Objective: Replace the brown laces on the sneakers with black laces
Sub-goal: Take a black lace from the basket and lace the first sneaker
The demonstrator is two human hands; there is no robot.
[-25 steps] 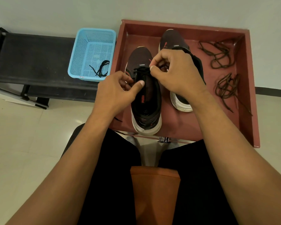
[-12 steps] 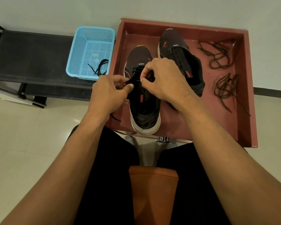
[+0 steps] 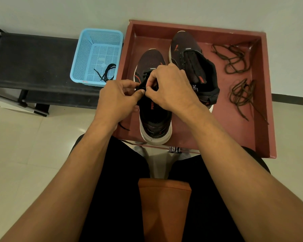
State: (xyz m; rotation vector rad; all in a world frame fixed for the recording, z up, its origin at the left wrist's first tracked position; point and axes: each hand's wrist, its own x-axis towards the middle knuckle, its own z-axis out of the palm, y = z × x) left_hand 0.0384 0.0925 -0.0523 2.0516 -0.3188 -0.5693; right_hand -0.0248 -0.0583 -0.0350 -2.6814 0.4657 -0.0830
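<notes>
Two dark sneakers stand in a reddish-brown tray [image 3: 262, 95]. The near sneaker [image 3: 155, 117] has a black lace at its eyelets. My left hand [image 3: 116, 100] and my right hand [image 3: 171, 88] meet over its tongue, and both pinch the black lace there. A loose end of that lace [image 3: 123, 127] trails over the tray's left edge. The far sneaker [image 3: 191, 55] leans behind my right hand, with no lace visible in it. Two bundles of brown laces [image 3: 233, 58] [image 3: 243, 93] lie at the tray's right side.
A light blue mesh basket [image 3: 87, 49] holding another black lace [image 3: 107, 72] sits on a black bench [image 3: 30, 58] left of the tray. The wall runs close behind. My knees in black trousers are below the tray, over a pale tiled floor.
My right hand came down and left from the far sneaker to the near one's tongue, where it meets my left hand. The far sneaker now shows uncovered.
</notes>
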